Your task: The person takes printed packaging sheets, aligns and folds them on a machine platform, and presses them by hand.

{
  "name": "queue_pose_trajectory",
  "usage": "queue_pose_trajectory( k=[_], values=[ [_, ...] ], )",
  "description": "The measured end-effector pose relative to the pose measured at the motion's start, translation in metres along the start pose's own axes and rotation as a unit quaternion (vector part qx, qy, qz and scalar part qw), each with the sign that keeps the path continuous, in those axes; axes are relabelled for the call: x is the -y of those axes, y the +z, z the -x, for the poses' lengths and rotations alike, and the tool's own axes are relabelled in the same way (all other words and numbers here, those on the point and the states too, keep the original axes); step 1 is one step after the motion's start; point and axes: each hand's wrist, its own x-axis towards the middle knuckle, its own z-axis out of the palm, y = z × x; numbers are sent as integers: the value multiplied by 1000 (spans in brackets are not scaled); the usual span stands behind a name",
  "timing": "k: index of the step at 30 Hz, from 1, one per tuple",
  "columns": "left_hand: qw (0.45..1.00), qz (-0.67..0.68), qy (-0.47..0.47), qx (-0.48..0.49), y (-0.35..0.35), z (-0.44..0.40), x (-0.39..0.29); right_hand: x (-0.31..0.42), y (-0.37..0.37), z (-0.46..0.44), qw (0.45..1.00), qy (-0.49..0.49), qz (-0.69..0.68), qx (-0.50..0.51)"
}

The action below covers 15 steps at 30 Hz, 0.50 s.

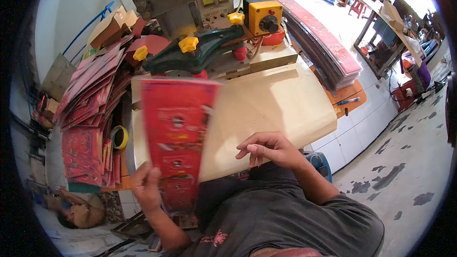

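The left hand (146,185) grips the lower left edge of a long, red, printed flat panel (178,128), with the fingers clamped on that edge. The panel is raised and tilted in front of the left part of a cream, sheet-covered work surface (281,95); its print is blurred. The right hand (271,149) is near the front edge of this surface, fingers loosely bent and slightly apart; contact with the surface cannot be determined. Behind the panel is a dark green metal bracket (214,47) fitted with yellow star-shaped knobs (189,44). A yellow-and-black control box (263,15) is located behind the surface. A heap of red printed pieces (90,114) lies at left, beside a yellow tape roll (125,137).
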Motion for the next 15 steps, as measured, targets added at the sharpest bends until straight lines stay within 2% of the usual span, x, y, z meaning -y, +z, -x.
queue_pose_trajectory(
  k=[1,2,4,5,7,9,11,12,13,15],
  values=[
    [995,42,-1,-89,-9,1,4,-2,-1,-1,1000,5,4,12],
    [995,41,-1,-88,-24,1,17,-4,-1,-1,1000,10,8,23],
    [948,175,25,-264,-52,-1,45,-4,1,-2,999,13,15,31],
    [948,175,24,-263,-52,-6,32,-4,2,-3,999,16,24,40],
    [915,282,-8,-288,-59,-18,4,-10,5,-5,998,-10,49,49],
    [905,282,4,-318,-57,-24,1,-13,8,-8,995,-36,76,59],
    [877,345,17,-333,-50,-25,-4,-8,11,-10,977,-78,169,102],
    [877,346,16,-333,-48,-26,-2,-2,15,-7,986,-18,120,115],
    [868,356,13,-345,-46,-28,1,-3,16,-8,986,-17,121,114],
    [859,367,9,-357,-43,-28,9,-8,17,-10,962,-96,222,129]
  ],
)
